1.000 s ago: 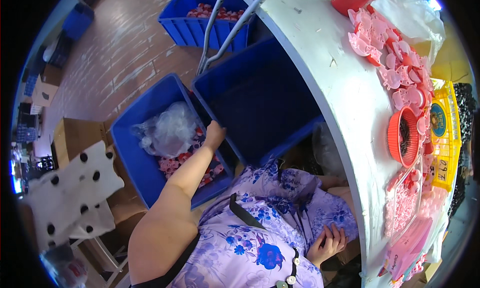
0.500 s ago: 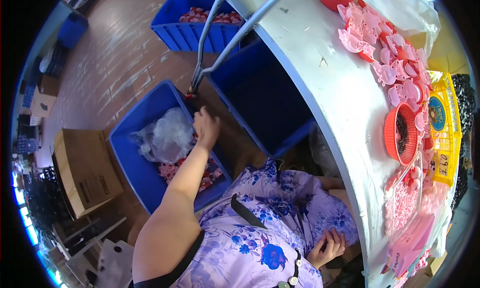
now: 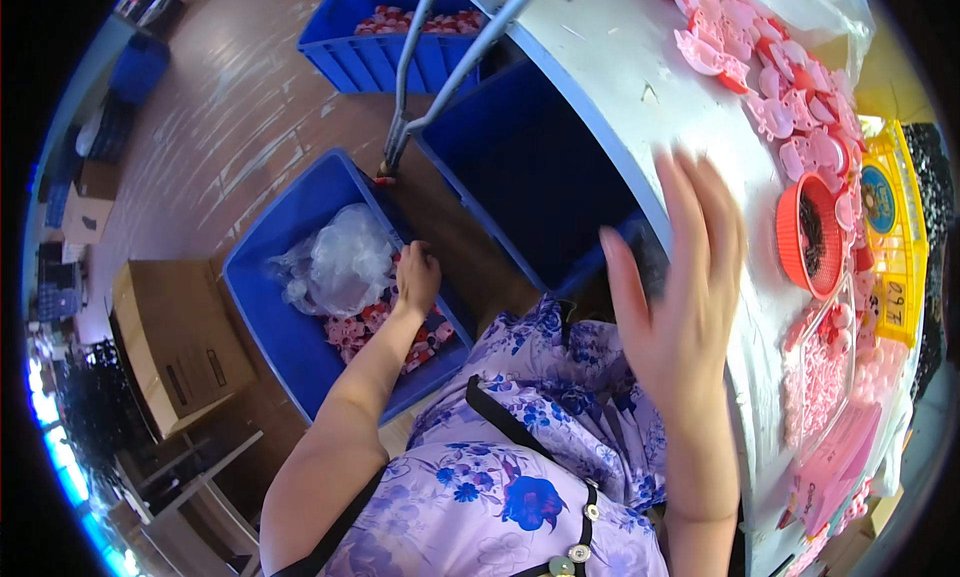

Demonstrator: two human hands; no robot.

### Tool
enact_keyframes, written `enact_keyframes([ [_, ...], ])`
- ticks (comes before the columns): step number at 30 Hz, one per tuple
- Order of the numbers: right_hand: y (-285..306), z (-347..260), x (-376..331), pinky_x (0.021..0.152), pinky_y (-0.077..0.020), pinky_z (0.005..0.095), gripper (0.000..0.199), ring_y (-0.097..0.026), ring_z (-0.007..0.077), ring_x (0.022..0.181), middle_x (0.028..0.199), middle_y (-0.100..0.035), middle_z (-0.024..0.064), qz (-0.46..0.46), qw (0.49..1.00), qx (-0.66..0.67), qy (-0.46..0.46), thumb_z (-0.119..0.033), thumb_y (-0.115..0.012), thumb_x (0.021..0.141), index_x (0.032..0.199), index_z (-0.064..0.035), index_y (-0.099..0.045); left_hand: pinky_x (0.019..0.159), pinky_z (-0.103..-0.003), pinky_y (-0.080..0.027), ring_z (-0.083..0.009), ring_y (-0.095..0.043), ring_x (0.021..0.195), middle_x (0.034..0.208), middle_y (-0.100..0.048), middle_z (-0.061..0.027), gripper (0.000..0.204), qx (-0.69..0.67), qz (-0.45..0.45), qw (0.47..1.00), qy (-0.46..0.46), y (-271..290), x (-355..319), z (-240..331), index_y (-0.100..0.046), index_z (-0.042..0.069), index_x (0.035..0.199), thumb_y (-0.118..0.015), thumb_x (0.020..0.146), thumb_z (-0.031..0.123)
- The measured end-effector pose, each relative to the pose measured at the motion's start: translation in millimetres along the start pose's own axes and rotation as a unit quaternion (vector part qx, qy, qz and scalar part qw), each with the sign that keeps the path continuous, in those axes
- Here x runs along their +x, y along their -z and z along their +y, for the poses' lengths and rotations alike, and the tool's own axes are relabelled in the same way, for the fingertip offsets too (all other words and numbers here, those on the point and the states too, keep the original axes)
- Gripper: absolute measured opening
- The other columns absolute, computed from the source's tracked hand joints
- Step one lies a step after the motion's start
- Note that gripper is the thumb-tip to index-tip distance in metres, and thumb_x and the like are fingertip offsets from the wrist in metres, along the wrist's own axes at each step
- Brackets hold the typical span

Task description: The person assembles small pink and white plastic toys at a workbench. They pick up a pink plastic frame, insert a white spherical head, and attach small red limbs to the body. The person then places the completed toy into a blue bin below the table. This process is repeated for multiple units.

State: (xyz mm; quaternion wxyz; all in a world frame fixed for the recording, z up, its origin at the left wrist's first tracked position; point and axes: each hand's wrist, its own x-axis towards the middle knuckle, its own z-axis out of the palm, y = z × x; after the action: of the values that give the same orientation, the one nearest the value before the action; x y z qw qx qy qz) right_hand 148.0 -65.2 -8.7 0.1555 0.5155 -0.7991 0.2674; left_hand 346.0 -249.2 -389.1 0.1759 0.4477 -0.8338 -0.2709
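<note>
My left hand (image 3: 418, 280) is at the right-hand rim of a blue bin (image 3: 262, 322) on the floor, its fingers curled; whatever they hold, if anything, is hidden. Inside that bin lie a crumpled clear plastic bag (image 3: 350, 262) and many small pink and red plastic pieces (image 3: 352, 337). Raised in front of the table's curved edge, my right hand (image 3: 685, 277) is open, its fingers stretched and the thumb apart, with nothing in it. Beyond it on the white table (image 3: 610, 67) lies a long heap of pink and red plastic parts (image 3: 795, 102).
A red basket (image 3: 808, 235) with small dark pieces and a yellow basket (image 3: 890, 227) stand on the table. A dark-looking blue bin (image 3: 480, 222) sits under its edge, near metal legs (image 3: 402, 97). Another blue bin (image 3: 375, 62) is behind; a cardboard box (image 3: 180, 342) stands left.
My right hand has risen from my lap toward the table's edge, fingers spread. The left hand has come down and nearer along the bin's rim, and its fingers have curled in.
</note>
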Motion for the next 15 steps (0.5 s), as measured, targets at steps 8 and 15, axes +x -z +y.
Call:
enact_keyframes([
  [8, -101, 50, 105, 0.109, -0.0309, 0.0431, 0.065, -0.038, 0.0359, 0.13, 0.134, -0.046, 0.0205, -0.049, 0.977, -0.198, 0.057, -0.028, -0.069, 0.08, 0.13, 0.0047, -0.045, 0.078, -0.045, -0.05, -0.0378, -0.061, 0.089, 0.098, -0.06, -0.021, 0.022, 0.127, -0.153, 0.979, -0.056, -49, 58, 0, -0.063, -0.001, 0.094, -0.06, 0.077, 0.013],
  [15, -130, 58, 133, 0.11, -0.0271, 0.045, 0.077, -0.032, 0.0358, 0.134, 0.139, -0.04, 0.0198, -0.129, 0.978, -0.163, 0.003, -0.026, -0.073, 0.075, 0.135, 0.0047, -0.037, 0.092, -0.043, -0.048, -0.0339, -0.058, 0.109, 0.115, -0.059, -0.0197, 0.031, 0.166, -0.286, 0.926, 0.183, -80, 151, -21, -0.064, 0.002, 0.108, -0.058, 0.083, 0.018],
])
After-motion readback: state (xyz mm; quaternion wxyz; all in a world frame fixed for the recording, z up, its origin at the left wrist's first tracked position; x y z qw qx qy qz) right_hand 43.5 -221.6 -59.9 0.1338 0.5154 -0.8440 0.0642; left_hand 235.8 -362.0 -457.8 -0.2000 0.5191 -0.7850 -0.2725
